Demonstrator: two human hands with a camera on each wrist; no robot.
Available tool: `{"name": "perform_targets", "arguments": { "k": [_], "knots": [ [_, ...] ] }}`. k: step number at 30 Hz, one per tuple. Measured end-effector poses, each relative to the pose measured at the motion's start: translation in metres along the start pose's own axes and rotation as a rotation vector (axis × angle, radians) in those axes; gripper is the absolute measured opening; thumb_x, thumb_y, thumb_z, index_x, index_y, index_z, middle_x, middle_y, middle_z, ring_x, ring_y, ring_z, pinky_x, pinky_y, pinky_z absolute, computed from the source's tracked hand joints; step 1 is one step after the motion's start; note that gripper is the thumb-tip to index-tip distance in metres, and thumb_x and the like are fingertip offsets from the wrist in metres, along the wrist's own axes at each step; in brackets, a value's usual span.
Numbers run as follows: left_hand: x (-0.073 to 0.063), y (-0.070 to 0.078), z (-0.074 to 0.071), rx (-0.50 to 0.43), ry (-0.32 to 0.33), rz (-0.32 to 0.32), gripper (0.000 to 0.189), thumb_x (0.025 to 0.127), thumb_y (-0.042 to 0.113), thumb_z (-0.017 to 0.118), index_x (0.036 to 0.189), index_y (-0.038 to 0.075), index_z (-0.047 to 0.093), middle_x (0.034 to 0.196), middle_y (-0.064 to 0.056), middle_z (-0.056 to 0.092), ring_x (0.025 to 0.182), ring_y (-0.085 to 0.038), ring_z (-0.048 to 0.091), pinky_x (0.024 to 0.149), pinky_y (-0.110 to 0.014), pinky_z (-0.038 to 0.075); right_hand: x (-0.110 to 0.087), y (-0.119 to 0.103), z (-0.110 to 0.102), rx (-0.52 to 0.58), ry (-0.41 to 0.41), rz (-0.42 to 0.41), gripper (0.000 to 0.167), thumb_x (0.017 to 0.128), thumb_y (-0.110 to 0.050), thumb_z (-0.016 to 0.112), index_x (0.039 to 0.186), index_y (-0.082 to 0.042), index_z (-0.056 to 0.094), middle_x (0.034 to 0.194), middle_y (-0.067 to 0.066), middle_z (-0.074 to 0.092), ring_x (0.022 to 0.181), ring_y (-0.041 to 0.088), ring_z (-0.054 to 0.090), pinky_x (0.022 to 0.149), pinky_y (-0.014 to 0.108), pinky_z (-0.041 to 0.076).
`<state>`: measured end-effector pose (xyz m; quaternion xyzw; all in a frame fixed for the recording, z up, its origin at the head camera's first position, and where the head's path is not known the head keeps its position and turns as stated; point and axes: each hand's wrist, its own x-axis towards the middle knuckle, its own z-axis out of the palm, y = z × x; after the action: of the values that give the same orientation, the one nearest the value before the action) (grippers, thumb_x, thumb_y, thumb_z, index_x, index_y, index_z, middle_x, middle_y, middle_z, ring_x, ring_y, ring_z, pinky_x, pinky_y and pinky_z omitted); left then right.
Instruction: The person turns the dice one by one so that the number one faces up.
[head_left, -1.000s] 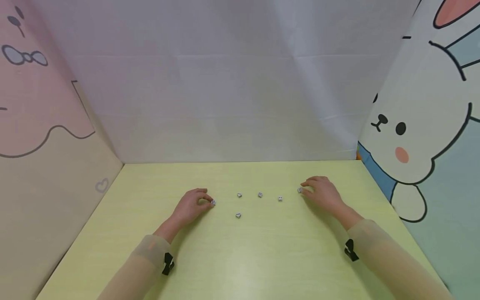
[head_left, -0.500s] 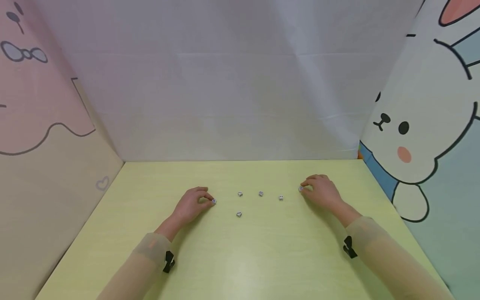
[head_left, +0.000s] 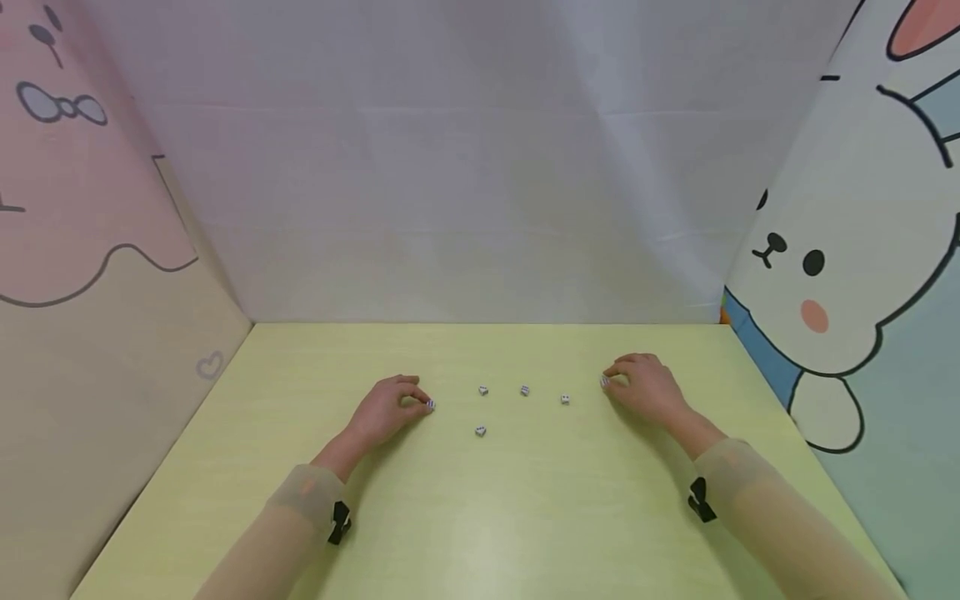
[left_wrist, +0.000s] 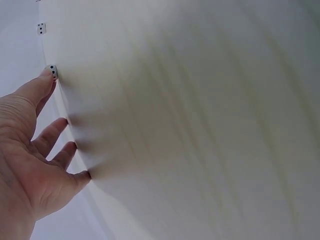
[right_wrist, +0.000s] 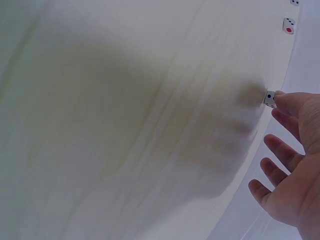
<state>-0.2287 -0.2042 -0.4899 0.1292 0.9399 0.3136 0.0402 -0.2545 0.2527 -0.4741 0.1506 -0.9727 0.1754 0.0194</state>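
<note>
My left hand (head_left: pixel 386 410) pinches a small white die (head_left: pixel 431 406) between thumb and forefinger, close over the table. In the left wrist view this die (left_wrist: pixel 53 71) shows dark pips at the fingertips, while the other fingers reach to the tabletop. Over on the right, my right hand (head_left: pixel 643 387) pinches another die (head_left: pixel 604 381) at its thumb tip. The right wrist view has that die (right_wrist: pixel 269 98) right at the table surface, the remaining fingers spread apart.
Between the hands lie several loose dice: one die (head_left: pixel 483 390), a second die (head_left: pixel 524 390) and a third die (head_left: pixel 565 399) at the back, plus a nearer die (head_left: pixel 480 431). The pale yellow table (head_left: pixel 495 517) meets a white back sheet (head_left: pixel 480 208) and printed side panels.
The hands and dice keep their places on the table. Only the head view has shifted slightly.
</note>
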Motion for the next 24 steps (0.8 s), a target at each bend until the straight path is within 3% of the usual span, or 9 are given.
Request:
{"name": "perform_targets", "arguments": {
  "k": [14,24],
  "knots": [
    [-0.0007,-0.0015,0.0003,-0.027,0.0,0.007,0.012,0.094,0.025,0.076,0.103,0.017,0.08,0.148,-0.018,0.054,0.146,-0.044,0.035,0.118,-0.061,0.026,-0.0013,0.0062,0.0029,0.008,0.015,-0.007,0.026,0.099,-0.024,0.068,0.116,-0.006,0.076,0.134,0.024,0.061,0.13,0.053,0.045,0.103,0.072,0.036],
    [-0.0007,-0.0018,0.0009,-0.035,0.0,-0.006,0.011,0.094,0.024,0.076,0.103,0.018,0.08,0.15,-0.017,0.053,0.147,-0.043,0.034,0.119,-0.061,0.025,-0.0021,0.0031,0.0033,0.012,0.035,-0.008,0.017,0.097,-0.022,0.071,0.106,-0.009,0.079,0.132,0.023,0.063,0.128,0.053,0.046,0.101,0.073,0.037]
  ]
}}
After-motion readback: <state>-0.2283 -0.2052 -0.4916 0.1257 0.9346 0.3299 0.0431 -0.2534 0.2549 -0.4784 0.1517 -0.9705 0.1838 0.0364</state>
